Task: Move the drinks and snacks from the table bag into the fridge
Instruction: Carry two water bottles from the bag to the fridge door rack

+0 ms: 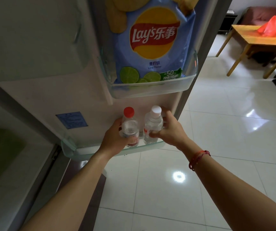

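Standing in the clear lower fridge-door shelf [70, 150], a red-capped clear plastic bottle [129, 127] is gripped by the left hand [115, 139]; the right hand [168, 130] grips a white-capped clear bottle [153, 125] beside it. A blue crisp bag [152, 47] fills the upper door shelf [150, 90].

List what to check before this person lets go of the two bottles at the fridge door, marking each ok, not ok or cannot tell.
1. Grip of left hand on red-capped bottle: ok.
2. Grip of right hand on white-capped bottle: ok.
3. Both bottles upright, caps on: ok.
4. Bottle bases resting on lower door shelf: cannot tell.
5. Upright chips bag in upper door shelf: ok.
6. Emptied red bag on table: cannot tell.
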`<state>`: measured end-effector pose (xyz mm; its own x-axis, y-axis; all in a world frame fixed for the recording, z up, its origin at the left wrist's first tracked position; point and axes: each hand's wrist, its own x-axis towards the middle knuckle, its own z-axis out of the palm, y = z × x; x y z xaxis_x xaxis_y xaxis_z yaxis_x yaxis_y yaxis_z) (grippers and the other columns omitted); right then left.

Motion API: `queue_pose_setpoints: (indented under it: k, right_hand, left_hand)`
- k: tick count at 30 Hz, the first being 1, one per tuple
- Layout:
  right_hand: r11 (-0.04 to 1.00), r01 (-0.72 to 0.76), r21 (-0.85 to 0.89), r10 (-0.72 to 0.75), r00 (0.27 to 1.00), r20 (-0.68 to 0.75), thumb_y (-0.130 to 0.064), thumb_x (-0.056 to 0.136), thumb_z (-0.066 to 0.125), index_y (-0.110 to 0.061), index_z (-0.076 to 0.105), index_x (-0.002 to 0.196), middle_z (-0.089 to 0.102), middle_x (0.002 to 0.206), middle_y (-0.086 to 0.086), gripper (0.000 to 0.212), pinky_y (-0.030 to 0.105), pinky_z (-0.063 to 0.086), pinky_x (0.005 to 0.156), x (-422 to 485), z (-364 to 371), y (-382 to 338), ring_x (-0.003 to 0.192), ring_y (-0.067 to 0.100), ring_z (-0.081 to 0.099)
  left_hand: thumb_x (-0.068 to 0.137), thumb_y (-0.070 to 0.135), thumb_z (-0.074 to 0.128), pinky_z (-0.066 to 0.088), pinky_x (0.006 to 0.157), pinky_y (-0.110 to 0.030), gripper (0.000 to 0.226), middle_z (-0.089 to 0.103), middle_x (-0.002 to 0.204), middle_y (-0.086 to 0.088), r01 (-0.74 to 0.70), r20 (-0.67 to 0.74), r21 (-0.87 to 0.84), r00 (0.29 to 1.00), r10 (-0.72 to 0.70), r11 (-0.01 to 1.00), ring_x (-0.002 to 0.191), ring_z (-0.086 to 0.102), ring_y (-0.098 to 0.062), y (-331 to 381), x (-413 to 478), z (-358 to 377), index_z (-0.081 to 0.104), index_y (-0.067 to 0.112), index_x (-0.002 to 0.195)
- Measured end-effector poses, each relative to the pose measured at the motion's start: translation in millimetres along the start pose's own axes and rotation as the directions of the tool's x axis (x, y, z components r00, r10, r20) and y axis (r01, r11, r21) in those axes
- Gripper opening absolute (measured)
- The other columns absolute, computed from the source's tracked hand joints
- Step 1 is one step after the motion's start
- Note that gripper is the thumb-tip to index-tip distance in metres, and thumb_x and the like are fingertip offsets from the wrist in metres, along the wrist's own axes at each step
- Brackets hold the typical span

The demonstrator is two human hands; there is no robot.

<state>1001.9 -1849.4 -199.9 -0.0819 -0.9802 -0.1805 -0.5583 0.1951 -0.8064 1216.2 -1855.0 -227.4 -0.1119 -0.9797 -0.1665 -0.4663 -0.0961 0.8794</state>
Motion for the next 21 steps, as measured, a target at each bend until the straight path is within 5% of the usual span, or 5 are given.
queue_pose_setpoints:
  k: [2,5,12,16,21]
  right_hand:
    - [1.0,0.021,-0.018,-0.021,1.0,-0.009,-0.031,0.066,0.092,-0.027,0.028,0.153,0.06,0.134,0.002,0.108,0.043,0.051,0.102,-9,-4,-4,0.118,0.023,0.061]
    - [0.994,0.056,-0.093,-0.059,0.998,-0.021,-0.04,0.076,0.086,-0.021,0.024,0.156,0.051,0.147,0.008,0.103,0.044,0.049,0.105,-26,-9,-9,0.128,0.028,0.054]
    - [0.938,0.141,-0.317,-0.174,0.982,-0.077,-0.052,0.088,0.069,-0.025,0.016,0.159,0.037,0.156,0.013,0.093,0.042,0.043,0.108,-71,-14,-23,0.136,0.03,0.045]
    - [0.894,0.167,-0.416,-0.235,0.965,-0.117,-0.061,0.089,0.063,-0.03,0.018,0.157,0.033,0.155,0.014,0.087,0.048,0.048,0.106,-92,-17,-34,0.135,0.032,0.043]
    - [0.771,0.134,-0.623,-0.306,0.935,-0.177,-0.073,0.09,0.048,-0.036,0.014,0.158,0.018,0.164,0.016,0.084,0.054,0.032,0.116,-116,-21,-42,0.146,0.037,0.028]
  left_hand:
    - [0.072,0.031,0.084,0.04,0.081,-0.014,0.065,0.058,0.119,0.017,-0.009,-0.017,0.057,1.0,0.01,0.998,0.109,0.054,-0.007,5,-9,-5,0.047,0.036,0.126]
    - [0.075,0.035,0.082,0.042,0.095,-0.026,0.077,0.051,0.135,0.013,-0.013,-0.063,0.121,0.998,0.021,0.993,0.12,0.049,-0.01,15,-24,-12,0.042,0.027,0.14]
    - [0.082,0.043,0.074,0.038,0.094,-0.024,0.071,0.044,0.145,0.001,-0.158,-0.189,0.316,0.956,0.225,0.936,0.129,0.047,-0.019,39,-72,-28,0.04,0.022,0.142]
    - [0.085,0.053,0.066,0.047,0.095,-0.032,0.069,0.042,0.145,0.001,-0.215,-0.197,0.486,0.917,0.346,0.847,0.127,0.047,-0.021,43,-90,-40,0.039,0.025,0.141]
    - [0.081,0.064,0.055,0.045,0.099,-0.042,0.075,0.041,0.147,-0.011,-0.23,-0.207,0.699,0.842,0.499,0.677,0.133,0.042,-0.03,44,-108,-52,0.047,0.017,0.139]
